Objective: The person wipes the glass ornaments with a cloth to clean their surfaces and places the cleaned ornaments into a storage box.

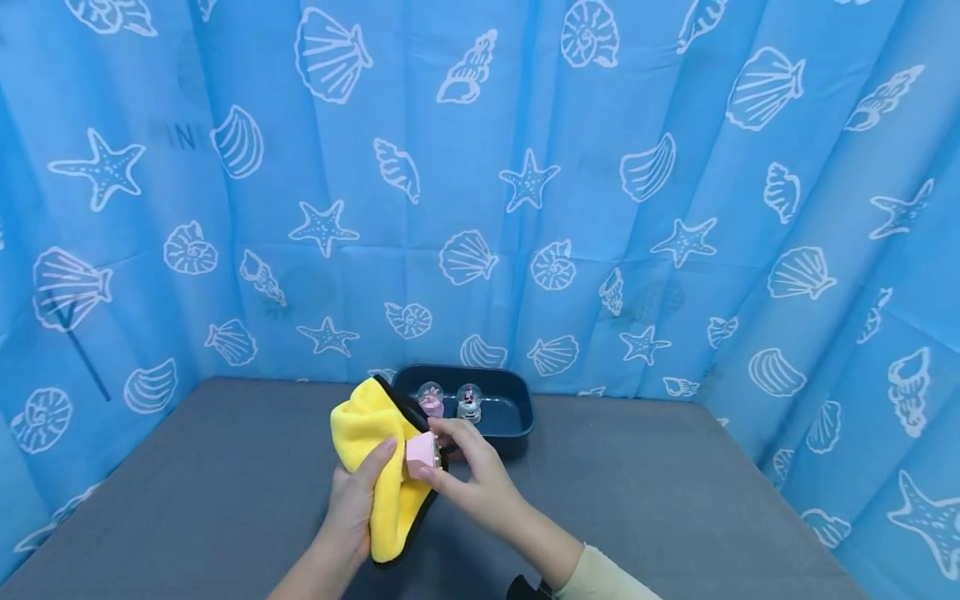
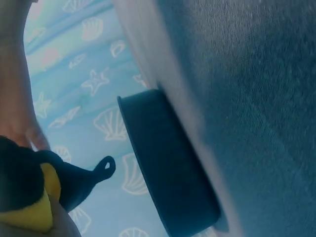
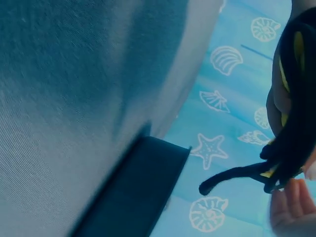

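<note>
While the left hand (image 1: 351,504) grips a yellow cloth (image 1: 388,515), the right hand (image 1: 483,483) pinches a pink object (image 1: 421,456) against it; beyond, a dark blue tray (image 1: 508,412) holds a pink-based snow globe (image 1: 432,406) beside a white-based globe (image 1: 469,405).

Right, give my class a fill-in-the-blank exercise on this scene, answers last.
The left hand holds a black-edged cloth, mostly ____ in colour.
The right hand holds a small object, mostly ____ in colour.
The number of small globes visible in the dark tray is ____.
Behind the tray hangs a curtain printed with shells and ____.

Missing words: yellow; pink; two; starfish.
</note>
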Demonstrator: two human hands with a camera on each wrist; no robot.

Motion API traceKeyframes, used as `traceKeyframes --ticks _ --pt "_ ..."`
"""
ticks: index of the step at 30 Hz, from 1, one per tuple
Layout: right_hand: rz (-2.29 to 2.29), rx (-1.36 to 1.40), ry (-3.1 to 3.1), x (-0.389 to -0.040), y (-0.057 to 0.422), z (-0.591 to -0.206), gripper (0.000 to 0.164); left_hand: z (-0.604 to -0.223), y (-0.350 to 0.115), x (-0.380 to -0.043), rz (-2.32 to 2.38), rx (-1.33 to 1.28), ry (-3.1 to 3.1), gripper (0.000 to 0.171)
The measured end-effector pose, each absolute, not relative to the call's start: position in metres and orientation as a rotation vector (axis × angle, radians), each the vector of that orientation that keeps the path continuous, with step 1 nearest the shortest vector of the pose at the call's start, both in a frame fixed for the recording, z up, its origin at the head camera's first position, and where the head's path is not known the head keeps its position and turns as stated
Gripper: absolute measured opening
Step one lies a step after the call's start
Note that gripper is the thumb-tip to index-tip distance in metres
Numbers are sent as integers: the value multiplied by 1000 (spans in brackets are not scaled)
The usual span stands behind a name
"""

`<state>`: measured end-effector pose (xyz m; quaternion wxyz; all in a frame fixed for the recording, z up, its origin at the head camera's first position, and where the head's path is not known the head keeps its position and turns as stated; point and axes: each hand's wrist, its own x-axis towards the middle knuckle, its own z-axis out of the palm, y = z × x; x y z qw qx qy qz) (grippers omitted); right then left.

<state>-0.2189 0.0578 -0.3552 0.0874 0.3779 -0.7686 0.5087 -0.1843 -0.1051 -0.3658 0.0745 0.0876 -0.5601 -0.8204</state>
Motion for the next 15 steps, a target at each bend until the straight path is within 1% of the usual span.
traceKeyframes --ticks 3,7,11,15 --pt "1537 1038 -2424 -218 58 -349 45 -365 -106 -184 -2428 245 -1693 48" --pt "1563 1048 -2546 -220 59 -345 47 -366 -107 -182 -2390 198 -1736 47" --pt "1600 1084 -2569 -221 59 -345 43 -367 -106 -181 -2383 170 -1751 47" --pt "1565 1094 -2531 -221 59 -348 39 -366 -107 -181 -2356 230 -1781 51"
